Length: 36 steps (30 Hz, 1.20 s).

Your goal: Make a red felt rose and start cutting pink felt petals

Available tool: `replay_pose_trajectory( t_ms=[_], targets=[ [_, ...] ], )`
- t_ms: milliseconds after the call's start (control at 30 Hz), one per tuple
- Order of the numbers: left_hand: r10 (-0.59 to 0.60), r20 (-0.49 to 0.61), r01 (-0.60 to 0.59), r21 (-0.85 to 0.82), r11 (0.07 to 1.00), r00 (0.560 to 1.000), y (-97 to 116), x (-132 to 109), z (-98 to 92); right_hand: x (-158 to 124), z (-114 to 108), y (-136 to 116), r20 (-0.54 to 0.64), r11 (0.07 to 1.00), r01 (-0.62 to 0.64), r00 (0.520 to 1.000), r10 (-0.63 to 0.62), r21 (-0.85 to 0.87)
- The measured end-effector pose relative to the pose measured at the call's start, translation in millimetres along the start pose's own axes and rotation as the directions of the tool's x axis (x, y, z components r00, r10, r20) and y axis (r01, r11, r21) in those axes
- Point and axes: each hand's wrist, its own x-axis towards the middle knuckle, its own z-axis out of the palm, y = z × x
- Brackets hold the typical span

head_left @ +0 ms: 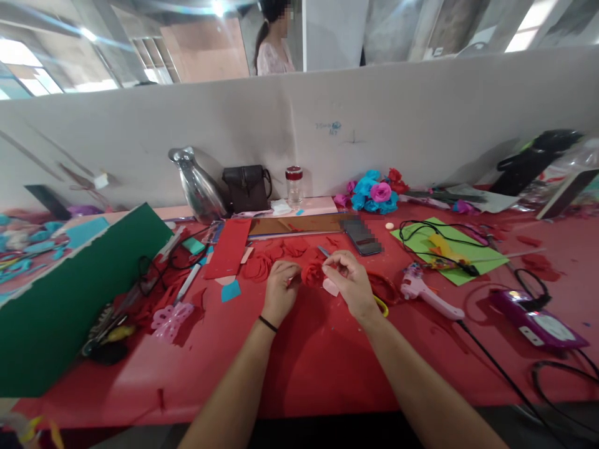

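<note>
Between my two hands is a red paper flower [312,273], round with ruffled petals. My left hand [282,285], a dark band at its wrist, has its fingers curled together at the flower's left side. Thumb and fingers of my right hand [347,279] pinch the flower's right edge. Beneath the right fingers lies a small pale pink paper piece [331,287]. Scissors with a yellow-lined handle [382,305] lie partly under my right hand. Loose red paper petals [256,267] are spread just beyond my left hand.
A pink glue gun [433,298] with a trailing cord lies right, near a purple power strip [538,319]. Behind are a phone [361,237], a steel jug [199,184], a glass jar [294,187] and a paper bouquet [374,192]. A green board [84,299] stands left.
</note>
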Motion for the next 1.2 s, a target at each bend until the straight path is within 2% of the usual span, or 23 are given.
replay_pose_trajectory(
  t_ms=[100,200,300,400,667,800,967,1200],
  targets=[
    [-0.006,-0.031,0.006,0.023,1.0,1.0,3,0,-0.3,-1,0,-4,-0.049,0.996,0.071,0.996,-0.075,-0.062],
    [-0.008,-0.091,0.01,0.017,1.0,0.996,5,-1,0.1,-5,1,-7,-0.096,0.961,0.201,0.97,-0.221,-0.19],
    [-0.023,-0.149,0.024,0.004,1.0,0.989,5,-2,1.8,-9,3,-8,-0.09,0.898,0.307,0.932,-0.35,-0.316],
    [-0.02,-0.181,0.026,0.031,0.999,0.983,5,-2,3.3,-12,5,-7,-0.075,0.843,0.359,0.904,-0.421,-0.4],
    [0.037,-0.164,0.002,0.233,0.972,0.986,10,-6,1.5,-13,8,-3,-0.03,0.733,0.4,0.868,-0.496,-0.55],
    [0.107,-0.173,-0.052,0.293,0.955,0.979,12,-7,2.5,-13,8,-4,-0.033,0.709,0.392,0.862,-0.505,-0.587],
    [0.191,-0.201,-0.111,0.352,0.929,0.961,14,-7,4.5,-13,9,-5,-0.052,0.653,0.402,0.827,-0.56,-0.642],
    [0.229,-0.23,-0.128,0.382,0.915,0.946,15,-7,4.5,-14,9,-5,-0.064,0.645,0.379,0.83,-0.554,-0.664]
  ],
)
